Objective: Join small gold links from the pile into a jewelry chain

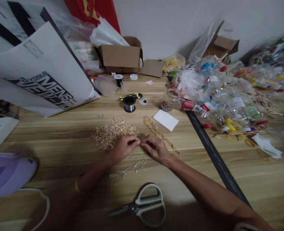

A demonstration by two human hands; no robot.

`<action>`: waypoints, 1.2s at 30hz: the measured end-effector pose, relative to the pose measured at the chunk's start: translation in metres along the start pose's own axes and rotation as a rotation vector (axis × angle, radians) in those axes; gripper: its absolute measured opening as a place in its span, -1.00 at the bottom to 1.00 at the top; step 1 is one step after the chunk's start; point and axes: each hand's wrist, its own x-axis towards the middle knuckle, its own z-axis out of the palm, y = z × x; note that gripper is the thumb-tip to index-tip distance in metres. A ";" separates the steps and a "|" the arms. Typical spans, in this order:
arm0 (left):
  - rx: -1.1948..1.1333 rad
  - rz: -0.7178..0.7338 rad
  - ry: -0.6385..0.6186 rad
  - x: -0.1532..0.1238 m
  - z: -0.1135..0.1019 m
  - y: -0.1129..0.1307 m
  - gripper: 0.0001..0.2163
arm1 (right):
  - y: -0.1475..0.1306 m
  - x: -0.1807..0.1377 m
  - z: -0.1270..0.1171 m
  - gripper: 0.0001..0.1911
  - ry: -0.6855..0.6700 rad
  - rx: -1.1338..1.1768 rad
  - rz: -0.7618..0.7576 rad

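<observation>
My left hand (122, 148) and my right hand (156, 148) meet fingertip to fingertip at the middle of the wooden table (60, 144), both pinched on a tiny piece too small to name. A heap of small gold and silver pins (111, 131) lies just beyond my left hand. Past my right hand, a gold chain (160, 133) runs diagonally. A silver beaded chain (128, 168) rests below my hands, near my wrists. Closer to me lie scissors (143, 207) with pale handles.
A wire spool (129, 104), a yellow-black cutter (129, 96), a white card (165, 120) and a jar of beads (170, 99) sit farther back. Behind them are a cardboard box (120, 56) and a printed bag (36, 70). Plastic bottles and sticks (228, 96) crowd the right side.
</observation>
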 end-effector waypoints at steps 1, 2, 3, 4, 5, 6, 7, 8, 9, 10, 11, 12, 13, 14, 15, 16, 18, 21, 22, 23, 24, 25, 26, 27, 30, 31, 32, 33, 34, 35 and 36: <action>0.004 0.005 0.001 0.000 0.000 0.000 -0.84 | 0.000 0.000 0.000 -0.88 -0.003 0.002 0.000; 0.006 0.009 0.002 0.000 0.000 0.001 -0.84 | -0.001 0.000 0.000 -0.87 -0.005 0.001 0.003; 0.008 0.013 0.005 0.000 0.000 0.001 -0.84 | -0.001 0.000 0.000 -0.87 -0.005 0.000 0.007; 0.010 0.017 0.009 0.000 0.000 0.002 -0.85 | -0.001 0.000 0.000 -0.87 -0.003 -0.003 0.013; 0.012 0.021 0.013 0.000 0.000 0.003 -0.85 | -0.001 0.000 0.000 -0.87 0.003 -0.006 0.020; 0.014 0.029 0.016 0.000 -0.001 0.003 -0.85 | -0.002 0.000 -0.001 -0.87 0.012 -0.007 0.029; 0.015 0.040 0.020 0.000 -0.001 0.004 -0.85 | -0.002 0.000 -0.002 -0.87 0.023 -0.005 0.036; 0.015 0.055 0.027 0.000 -0.002 0.004 -0.85 | -0.003 0.000 -0.002 -0.87 0.036 0.001 0.044; 0.010 0.072 0.036 0.000 -0.003 0.005 -0.85 | -0.004 0.000 -0.003 -0.86 0.052 0.010 0.051; 0.002 0.086 0.044 0.000 -0.004 0.005 -0.85 | -0.005 0.000 -0.004 -0.85 0.072 0.020 0.059; -0.010 0.097 0.052 0.000 -0.005 0.005 -0.85 | -0.005 0.001 -0.006 -0.83 0.093 0.032 0.071; -0.026 0.103 0.056 0.000 -0.005 0.005 -0.85 | -0.006 0.001 -0.007 -0.80 0.115 0.043 0.089; -0.046 0.106 0.059 0.000 -0.006 0.005 -0.84 | -0.006 0.001 -0.007 -0.78 0.137 0.056 0.111; -0.068 0.106 0.056 0.000 -0.007 0.006 -0.83 | -0.006 0.001 -0.008 -0.76 0.156 0.069 0.136; -0.092 0.104 0.052 -0.001 -0.008 0.006 -0.83 | -0.006 0.001 -0.008 -0.74 0.174 0.083 0.160; -0.115 0.102 0.047 -0.001 -0.008 0.006 -0.83 | -0.006 0.001 -0.008 -0.72 0.189 0.096 0.183; -0.159 0.095 0.037 -0.001 -0.009 0.006 -0.83 | -0.004 0.000 -0.008 -0.70 0.218 0.124 0.220; -0.207 0.064 0.031 0.000 -0.011 0.007 -0.82 | -0.003 0.000 -0.007 -0.71 0.251 0.161 0.249; -0.216 0.053 0.028 0.000 -0.011 0.007 -0.82 | -0.003 0.000 -0.007 -0.71 0.258 0.166 0.250; -0.219 0.044 0.025 0.000 -0.011 0.007 -0.82 | -0.003 0.000 -0.007 -0.73 0.263 0.163 0.245; -0.216 0.038 0.022 0.000 -0.010 0.006 -0.82 | -0.004 -0.001 -0.007 -0.74 0.265 0.153 0.233; -0.207 0.035 0.023 0.001 -0.010 0.006 -0.82 | -0.004 -0.001 -0.007 -0.76 0.264 0.137 0.214; -0.191 0.032 0.026 0.001 -0.009 0.005 -0.82 | -0.005 -0.001 -0.007 -0.79 0.258 0.118 0.190; -0.172 0.032 0.031 0.000 -0.009 0.005 -0.82 | -0.006 -0.002 -0.007 -0.81 0.244 0.097 0.159; -0.116 0.043 0.052 0.000 -0.006 0.003 -0.83 | -0.007 -0.003 -0.006 -0.89 0.168 0.029 0.024; -0.100 0.051 0.059 0.000 -0.006 0.004 -0.83 | -0.006 -0.004 -0.005 -0.88 0.141 0.007 -0.036; -0.087 0.061 0.066 0.000 -0.005 0.004 -0.84 | -0.005 -0.005 -0.004 -0.85 0.115 -0.013 -0.093; -0.073 0.068 0.071 0.000 -0.005 0.004 -0.84 | -0.004 -0.005 -0.003 -0.81 0.089 -0.031 -0.140; -0.057 0.073 0.071 -0.001 -0.005 0.005 -0.85 | -0.003 -0.006 -0.002 -0.80 0.062 -0.044 -0.172; -0.040 0.078 0.068 -0.001 -0.004 0.006 -0.85 | -0.002 -0.006 -0.001 -0.79 0.036 -0.053 -0.190; -0.025 0.084 0.065 -0.001 -0.004 0.006 -0.85 | -0.002 -0.006 0.000 -0.80 0.013 -0.060 -0.195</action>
